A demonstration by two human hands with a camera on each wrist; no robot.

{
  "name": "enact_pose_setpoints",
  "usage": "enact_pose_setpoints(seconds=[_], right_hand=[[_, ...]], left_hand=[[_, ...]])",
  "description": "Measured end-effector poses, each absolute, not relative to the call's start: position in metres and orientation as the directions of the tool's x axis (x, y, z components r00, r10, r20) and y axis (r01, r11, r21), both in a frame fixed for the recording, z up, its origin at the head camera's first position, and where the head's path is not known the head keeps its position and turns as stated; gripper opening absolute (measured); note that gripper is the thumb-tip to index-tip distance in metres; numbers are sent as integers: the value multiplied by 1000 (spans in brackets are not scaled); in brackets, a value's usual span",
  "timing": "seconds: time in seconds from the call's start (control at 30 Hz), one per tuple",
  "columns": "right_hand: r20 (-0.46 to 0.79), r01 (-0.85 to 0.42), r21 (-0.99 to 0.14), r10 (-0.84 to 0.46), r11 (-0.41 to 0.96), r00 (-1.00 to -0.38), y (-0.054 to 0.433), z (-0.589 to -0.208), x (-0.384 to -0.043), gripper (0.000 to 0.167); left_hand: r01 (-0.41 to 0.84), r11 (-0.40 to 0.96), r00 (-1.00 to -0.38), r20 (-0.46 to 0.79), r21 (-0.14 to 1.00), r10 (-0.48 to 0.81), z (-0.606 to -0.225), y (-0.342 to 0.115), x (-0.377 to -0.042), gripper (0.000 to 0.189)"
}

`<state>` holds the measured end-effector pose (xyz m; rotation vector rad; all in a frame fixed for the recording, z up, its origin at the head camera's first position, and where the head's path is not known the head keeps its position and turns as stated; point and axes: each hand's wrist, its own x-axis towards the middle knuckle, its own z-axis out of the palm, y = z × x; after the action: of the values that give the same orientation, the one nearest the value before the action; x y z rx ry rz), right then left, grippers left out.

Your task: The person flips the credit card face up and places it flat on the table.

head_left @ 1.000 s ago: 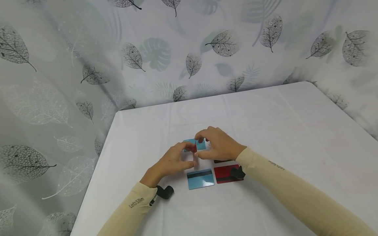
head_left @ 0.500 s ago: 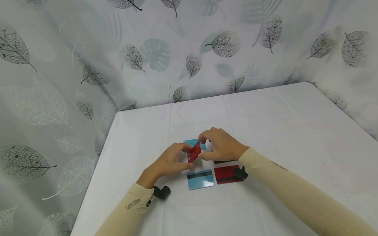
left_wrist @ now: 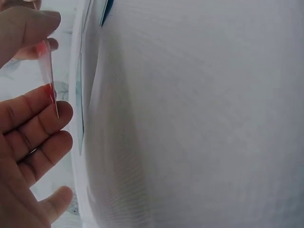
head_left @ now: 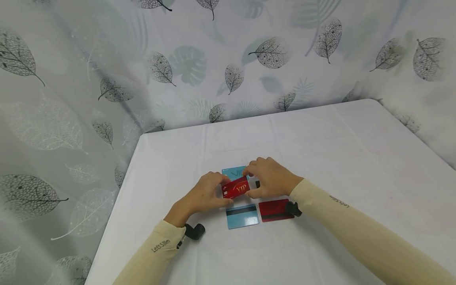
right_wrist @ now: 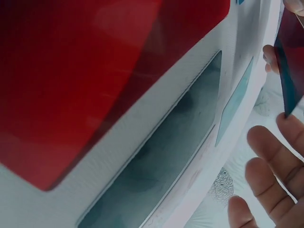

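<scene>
A red VIP card [head_left: 236, 188] is raised between both hands, its printed face toward the head camera. My left hand [head_left: 204, 194] grips its left end between thumb and fingers; the left wrist view shows that card nearly edge-on. My right hand [head_left: 272, 178] pinches the right end by its upper and lower corners. Behind the held card lies a light-blue VIP card [head_left: 233, 171], partly covered. Nearer to me are a blue card with a dark stripe [head_left: 242, 221] and a red striped card [head_left: 274, 206], side by side.
A dark card [right_wrist: 156, 147] lies beyond the red striped one, mostly hidden by my right hand in the head view. A white cloth covers the table [head_left: 320, 150]. Leaf-patterned curtains [head_left: 192, 91] stand behind and at the sides.
The red VIP card has turned from edge-on to facing the head camera. My right hand has shifted slightly right and toward me; the left has moved slightly left. Other visible cards stay put.
</scene>
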<state>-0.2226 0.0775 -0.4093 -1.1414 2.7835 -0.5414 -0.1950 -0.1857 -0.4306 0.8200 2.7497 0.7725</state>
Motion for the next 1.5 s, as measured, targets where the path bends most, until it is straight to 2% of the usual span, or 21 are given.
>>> enact_pose_setpoints(seconds=[0.53,1.5], right_hand=[[-36,-676,-230,-700,701,-714,72,-410,-221,51],[-44,-676,-193,-694,711,-718,67,-419,-222,49]], left_hand=[[508,745,-821,-19,432,571,-433,-182,-197,54],[487,789,-833,-73,374,549,-433,-180,-198,54]])
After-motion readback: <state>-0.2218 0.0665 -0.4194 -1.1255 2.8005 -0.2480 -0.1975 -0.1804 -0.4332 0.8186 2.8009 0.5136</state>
